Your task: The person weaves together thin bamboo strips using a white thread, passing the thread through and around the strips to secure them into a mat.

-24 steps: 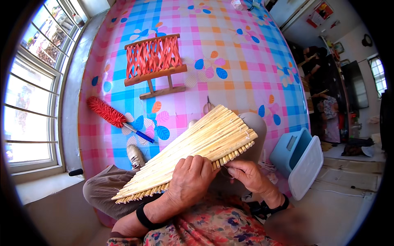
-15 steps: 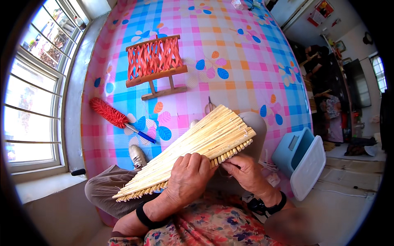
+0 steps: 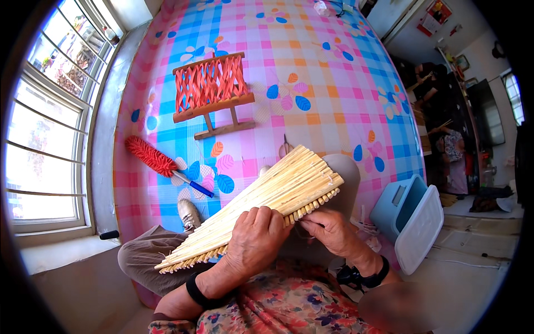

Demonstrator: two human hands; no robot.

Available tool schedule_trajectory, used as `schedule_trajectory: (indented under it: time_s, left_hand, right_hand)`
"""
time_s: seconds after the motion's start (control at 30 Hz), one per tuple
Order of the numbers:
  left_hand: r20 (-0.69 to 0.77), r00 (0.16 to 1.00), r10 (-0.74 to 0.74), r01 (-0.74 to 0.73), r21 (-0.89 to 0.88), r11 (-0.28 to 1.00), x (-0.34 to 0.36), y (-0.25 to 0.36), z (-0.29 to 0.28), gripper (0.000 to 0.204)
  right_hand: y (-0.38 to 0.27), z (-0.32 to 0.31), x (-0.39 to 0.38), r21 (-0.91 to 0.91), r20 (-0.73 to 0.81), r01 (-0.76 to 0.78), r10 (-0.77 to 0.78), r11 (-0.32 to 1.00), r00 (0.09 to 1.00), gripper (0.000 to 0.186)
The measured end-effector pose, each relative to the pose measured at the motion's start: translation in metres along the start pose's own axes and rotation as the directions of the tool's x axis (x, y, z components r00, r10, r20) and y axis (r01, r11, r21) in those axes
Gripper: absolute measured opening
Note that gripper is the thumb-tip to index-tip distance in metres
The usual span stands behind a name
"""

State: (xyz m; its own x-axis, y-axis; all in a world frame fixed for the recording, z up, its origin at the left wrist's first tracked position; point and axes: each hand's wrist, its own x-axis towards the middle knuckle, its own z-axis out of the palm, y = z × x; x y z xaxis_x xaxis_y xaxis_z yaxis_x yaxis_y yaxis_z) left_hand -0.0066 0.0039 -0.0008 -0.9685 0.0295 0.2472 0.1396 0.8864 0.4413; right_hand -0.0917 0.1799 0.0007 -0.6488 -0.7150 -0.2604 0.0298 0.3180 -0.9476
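While left hand (image 3: 256,236) clamps stalk mat (image 3: 267,189), right hand (image 3: 331,231) just beside is part-hidden; cannot tell its grip.

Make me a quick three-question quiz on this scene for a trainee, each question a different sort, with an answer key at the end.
1. Multiple choice: what colour is the handle of the red duster? A) Green B) Blue C) Yellow

2. True or false: the left hand lies across the pale sticks.

3. Short answer: which lies nearer the person, the scissors or the red-strung wooden stand?

Key: 1. B; 2. True; 3. The scissors.
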Motion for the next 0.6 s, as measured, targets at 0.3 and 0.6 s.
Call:
schedule_trajectory:
  time_s: [0.3, 0.6]
  left_hand:
    - [-0.015, 1.000, -0.006, 0.006, 0.021, 1.000, 0.002, 0.000, 0.000, 0.024]
    - [-0.023, 1.000, -0.012, 0.012, 0.019, 1.000, -0.001, 0.000, 0.002, 0.024]
  right_hand:
    - [0.000, -0.004, 0.002, 0.006, 0.049, 0.015, -0.015, 1.000, 0.999, 0.020]
    - [-0.006, 0.008, 0.001, 0.114, -0.042, -0.212, 0.218, 0.971, 0.975, 0.020]
